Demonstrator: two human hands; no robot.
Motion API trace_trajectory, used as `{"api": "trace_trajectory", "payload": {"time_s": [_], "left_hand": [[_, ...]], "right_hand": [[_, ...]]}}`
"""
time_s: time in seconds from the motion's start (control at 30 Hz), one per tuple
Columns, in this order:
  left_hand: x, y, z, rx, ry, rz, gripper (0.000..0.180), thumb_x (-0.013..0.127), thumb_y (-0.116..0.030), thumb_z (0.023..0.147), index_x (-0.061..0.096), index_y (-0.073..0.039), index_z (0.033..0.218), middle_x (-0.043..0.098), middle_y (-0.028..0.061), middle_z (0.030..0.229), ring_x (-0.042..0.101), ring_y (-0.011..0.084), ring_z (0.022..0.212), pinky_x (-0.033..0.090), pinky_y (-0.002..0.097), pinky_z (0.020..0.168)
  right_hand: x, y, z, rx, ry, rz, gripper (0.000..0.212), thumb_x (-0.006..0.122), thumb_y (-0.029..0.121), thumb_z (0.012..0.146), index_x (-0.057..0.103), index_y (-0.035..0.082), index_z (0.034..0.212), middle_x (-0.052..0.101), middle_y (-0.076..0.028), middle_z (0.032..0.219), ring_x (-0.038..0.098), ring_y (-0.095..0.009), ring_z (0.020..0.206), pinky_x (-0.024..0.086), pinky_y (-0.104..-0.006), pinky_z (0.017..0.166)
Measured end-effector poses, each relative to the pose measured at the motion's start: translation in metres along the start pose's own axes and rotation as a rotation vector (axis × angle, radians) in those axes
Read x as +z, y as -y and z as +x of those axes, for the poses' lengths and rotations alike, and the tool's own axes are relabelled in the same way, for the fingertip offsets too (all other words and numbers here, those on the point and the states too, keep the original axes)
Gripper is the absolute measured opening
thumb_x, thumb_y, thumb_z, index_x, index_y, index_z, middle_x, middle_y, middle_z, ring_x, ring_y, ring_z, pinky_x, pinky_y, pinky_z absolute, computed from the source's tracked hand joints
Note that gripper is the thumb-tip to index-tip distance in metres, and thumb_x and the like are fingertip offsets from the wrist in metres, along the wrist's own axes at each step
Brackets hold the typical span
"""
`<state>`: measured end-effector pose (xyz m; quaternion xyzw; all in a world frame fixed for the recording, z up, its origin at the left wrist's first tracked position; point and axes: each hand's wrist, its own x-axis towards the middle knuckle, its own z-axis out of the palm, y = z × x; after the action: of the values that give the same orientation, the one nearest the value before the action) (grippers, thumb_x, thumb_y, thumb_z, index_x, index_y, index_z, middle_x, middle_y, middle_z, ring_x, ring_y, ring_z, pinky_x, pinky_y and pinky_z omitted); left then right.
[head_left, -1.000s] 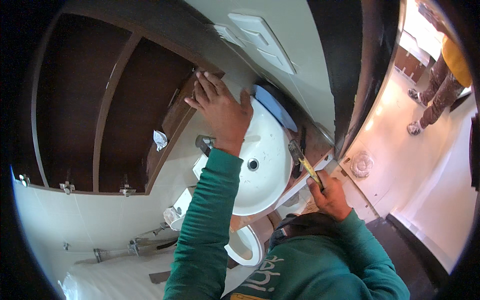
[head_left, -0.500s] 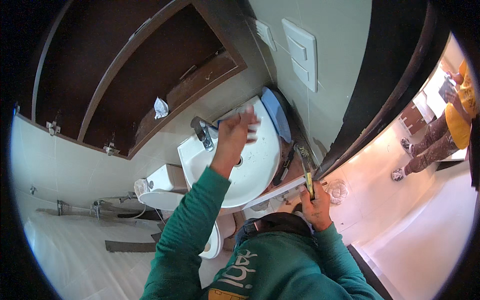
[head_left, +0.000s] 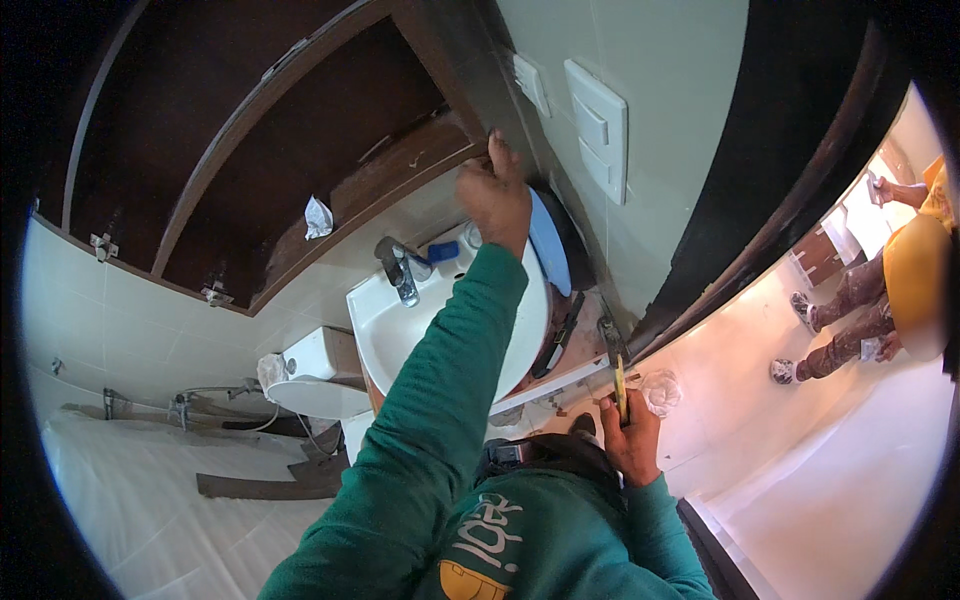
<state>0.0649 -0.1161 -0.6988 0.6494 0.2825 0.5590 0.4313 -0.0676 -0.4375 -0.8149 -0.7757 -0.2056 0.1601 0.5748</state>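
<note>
My left hand (head_left: 497, 205) is raised over the far side of the washbasin (head_left: 375, 330), at the lower right corner of the dark brown cabinet (head_left: 440, 150). One finger stretches up along the frame and the others are partly bent; I see nothing held in it. Low at the right, my right hand (head_left: 632, 440) grips a yellow-handled scraper (head_left: 621, 385), its flat grey head pointing away from me. My left forearm hides part of the basin. Beside the tap (head_left: 402, 270), a small blue object (head_left: 443, 251) lies on the rim.
A blue curved piece (head_left: 548, 240) leans between basin and wall. A black-handled tool (head_left: 562, 335) lies on the counter. Crumpled paper (head_left: 318, 218) sits on the cabinet's lower edge. At left is a toilet (head_left: 325, 370); at far right, a person in yellow (head_left: 915, 290). Wall switches (head_left: 597, 130) are ahead.
My left hand has moved up and away from over the basin to the cabinet corner. My right hand keeps its grip on the scraper, slightly lower. The person in yellow has shifted their arms.
</note>
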Motion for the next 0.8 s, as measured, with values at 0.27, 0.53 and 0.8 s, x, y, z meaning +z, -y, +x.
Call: {"api": "trace_trajectory", "payload": {"time_s": [0.27,0.53,0.8], "left_hand": [[-0.045,0.042,-0.012,0.056,0.290,0.341,0.033,0.062,-0.026,0.103,0.068,0.004,0.092,0.073,0.0173,0.081,0.072,0.0213,0.074,0.056,0.0364,0.064],[-0.033,-0.021,-0.022,-0.368,0.285,-0.311,0.032,0.071,-0.033,0.099,0.067,-0.002,0.098,0.071,0.0101,0.095,0.069,0.0173,0.080,0.056,0.0285,0.061],[0.005,-0.028,-0.003,-0.332,-0.008,-0.364,0.032,0.062,-0.023,0.102,0.063,0.006,0.090,0.072,0.0157,0.085,0.067,0.0203,0.062,0.056,0.0338,0.053]], "right_hand": [[-0.008,-0.003,0.007,-0.096,-0.025,-0.048,0.017,0.067,0.018,0.097,0.063,0.001,0.097,0.060,-0.013,0.066,0.057,-0.022,0.057,0.047,-0.0363,0.057],[-0.014,-0.022,0.014,-0.030,0.167,-0.173,0.020,0.066,0.020,0.097,0.062,0.002,0.102,0.066,-0.022,0.073,0.067,-0.041,0.065,0.051,-0.0461,0.059],[0.006,-0.033,0.009,-0.083,0.096,-0.193,0.021,0.067,0.022,0.096,0.061,0.002,0.102,0.065,-0.024,0.078,0.065,-0.045,0.069,0.049,-0.0504,0.060]]}}
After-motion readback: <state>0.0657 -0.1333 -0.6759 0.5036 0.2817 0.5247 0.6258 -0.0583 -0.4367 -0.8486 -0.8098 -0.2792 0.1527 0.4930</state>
